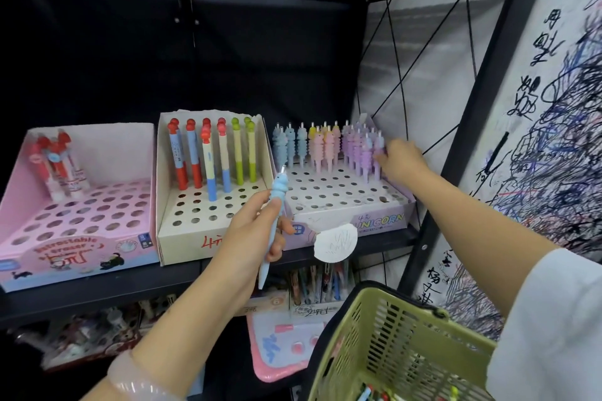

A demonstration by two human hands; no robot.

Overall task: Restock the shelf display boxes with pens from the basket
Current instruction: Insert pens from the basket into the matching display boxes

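Observation:
My left hand (257,231) grips a light blue unicorn pen (275,205) upright in front of the shelf. My right hand (399,159) reaches to the back right of the unicorn display box (342,205) and pinches a purple unicorn pen (378,148) standing in its last row. Blue, pink and purple unicorn pens fill the box's back rows. Left of it, a cream box (182,238) holds red, blue and green pens. A pink eraser box (81,254) sits at the far left. The green basket (400,345) hangs at my right forearm, with pens in its bottom.
A black shelf edge (130,290) runs under the boxes. A white scribble tag (335,242) hangs off the unicorn box front. The shelf below holds more pens and a pink board (280,348). A scribbled paper wall (553,140) and black frame post (465,127) stand at right.

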